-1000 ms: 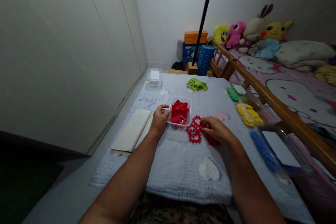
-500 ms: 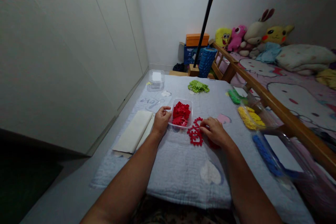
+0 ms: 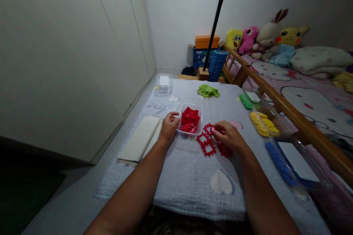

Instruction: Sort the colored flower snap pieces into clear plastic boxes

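Observation:
A clear plastic container (image 3: 202,119) on the cloth holds a heap of red notched toy pieces (image 3: 190,119). My left hand (image 3: 169,126) has its thumb and fingers closed at the container's left edge. Just right of the container lie several red square frames with toothed edges (image 3: 209,149), some overlapping. Over them is my right hand (image 3: 226,134), thumb and forefinger pinched at a red toothed frame (image 3: 207,129); the rest of its fingers hide part of the pile. More red pieces (image 3: 225,150) show beneath that palm.
Light green pieces (image 3: 209,91) are piled farther back, near an empty-looking clear box (image 3: 164,84). Folded cream cloth (image 3: 141,138) lies at left. Along the right edge are boxes of green (image 3: 246,101), yellow (image 3: 263,124) and blue pieces (image 3: 281,163), beside a wooden bed rail (image 3: 275,95).
My right hand has shifted slightly right, and the red frames under it have spread apart, with more pieces showing below the palm. My left hand stays at the container.

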Tool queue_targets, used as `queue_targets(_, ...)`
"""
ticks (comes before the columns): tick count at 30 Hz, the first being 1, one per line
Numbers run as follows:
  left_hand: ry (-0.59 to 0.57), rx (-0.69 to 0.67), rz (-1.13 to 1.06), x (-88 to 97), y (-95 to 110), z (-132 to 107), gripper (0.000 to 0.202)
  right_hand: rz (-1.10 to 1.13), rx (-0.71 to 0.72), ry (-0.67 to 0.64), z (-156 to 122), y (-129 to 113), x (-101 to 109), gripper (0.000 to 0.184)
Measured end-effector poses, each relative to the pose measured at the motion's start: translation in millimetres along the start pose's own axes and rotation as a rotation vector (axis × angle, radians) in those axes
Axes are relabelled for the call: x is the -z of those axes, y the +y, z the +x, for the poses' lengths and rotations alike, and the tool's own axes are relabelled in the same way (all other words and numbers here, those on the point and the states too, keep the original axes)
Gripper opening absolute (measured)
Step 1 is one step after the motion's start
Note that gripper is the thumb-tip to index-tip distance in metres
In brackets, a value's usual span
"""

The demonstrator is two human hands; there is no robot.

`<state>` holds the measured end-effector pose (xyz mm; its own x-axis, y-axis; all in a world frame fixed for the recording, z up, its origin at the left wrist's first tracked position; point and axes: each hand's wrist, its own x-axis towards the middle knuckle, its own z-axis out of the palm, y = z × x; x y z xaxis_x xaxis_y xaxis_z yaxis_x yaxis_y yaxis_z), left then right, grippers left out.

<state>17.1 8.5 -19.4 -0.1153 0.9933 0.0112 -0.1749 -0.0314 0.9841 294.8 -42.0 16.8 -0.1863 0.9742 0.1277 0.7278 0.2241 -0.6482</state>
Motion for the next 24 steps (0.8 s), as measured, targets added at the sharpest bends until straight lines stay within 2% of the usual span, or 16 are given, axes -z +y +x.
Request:
queue_targets(5,0.0,0.007,0.005,0.1,0,0,0.035,0.094,0.004,0.051,33,-31,5,0.023)
queue_targets(10,-0.008,0.012,-0.005,0.6,-1,1,0.037,0.022,0.012,0.084,76,-52,-9,0.02)
queue_targets(13,-0.009,0.018,-0.007,0.1,0,1,0.038,0.038,0.028,0.127,89,-55,-18,0.026)
queue_targets(17,-0.013,0.016,-0.011,-0.2,1,0,0.037,0.112,0.024,0.187,82,-43,-15,0.031)
queue_targets(21,-0.012,0.014,-0.01,0.3,1,0,0.036,0.081,-0.073,0.193,59,-13,8,0.024)
queue_targets(24,-0.006,0.011,-0.002,0.8,0,0,0.036,0.025,-0.174,0.141,38,13,29,0.023)
